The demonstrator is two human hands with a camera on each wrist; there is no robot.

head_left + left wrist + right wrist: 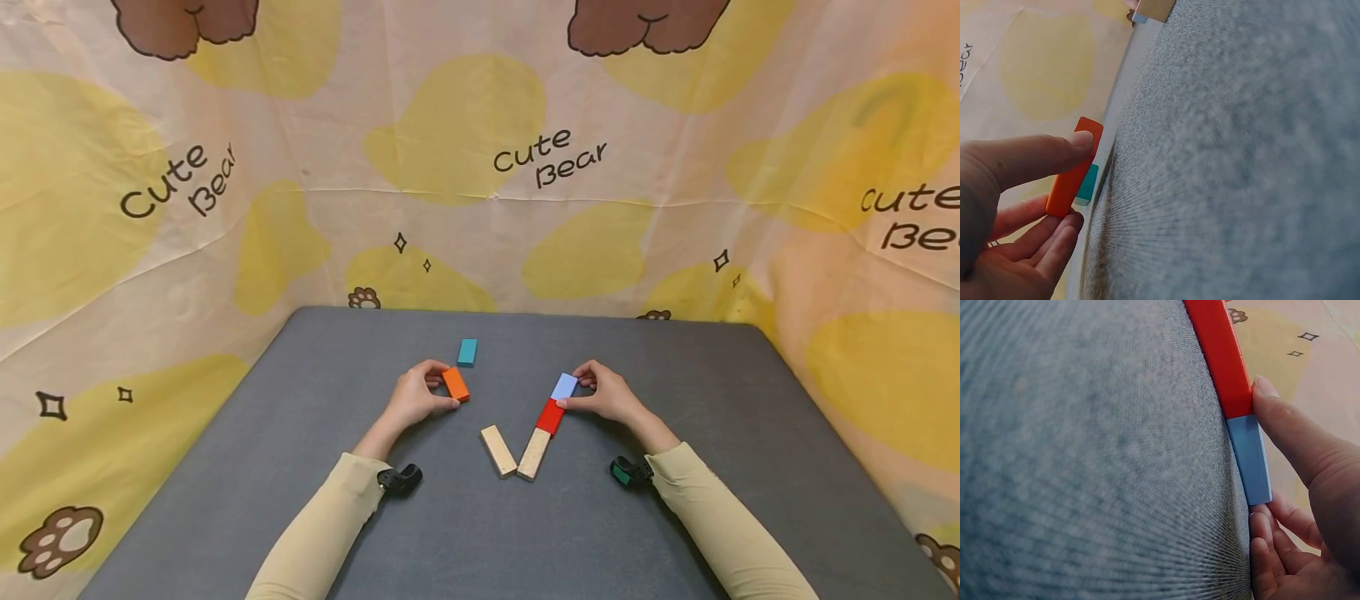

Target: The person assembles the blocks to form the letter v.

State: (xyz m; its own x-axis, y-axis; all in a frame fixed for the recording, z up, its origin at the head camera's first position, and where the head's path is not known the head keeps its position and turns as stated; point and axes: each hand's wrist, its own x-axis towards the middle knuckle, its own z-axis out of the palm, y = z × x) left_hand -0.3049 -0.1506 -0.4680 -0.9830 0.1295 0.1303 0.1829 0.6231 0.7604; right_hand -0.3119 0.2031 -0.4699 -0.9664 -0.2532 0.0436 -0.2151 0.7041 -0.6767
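Observation:
My left hand [416, 393] pinches an orange block [455, 384] between the thumb and fingers; the left wrist view shows the thumb on one end and fingertips at the other. Just beyond it lies a teal block [467, 352], untouched. On the right, my right hand [609, 397] holds a light blue block [564, 386], fingertips at its far end and the thumb beside its seam with a red block [1219, 359]. Light blue, red and a plain wooden block [534, 455] form a slanting row, end to end.
A second plain wooden block [498, 451] slants the other way, its near end close to the row's near end, making a V. The grey tabletop [480, 542] is backed by a printed cloth [450, 167]. Dark bands [401, 480] are on both wrists.

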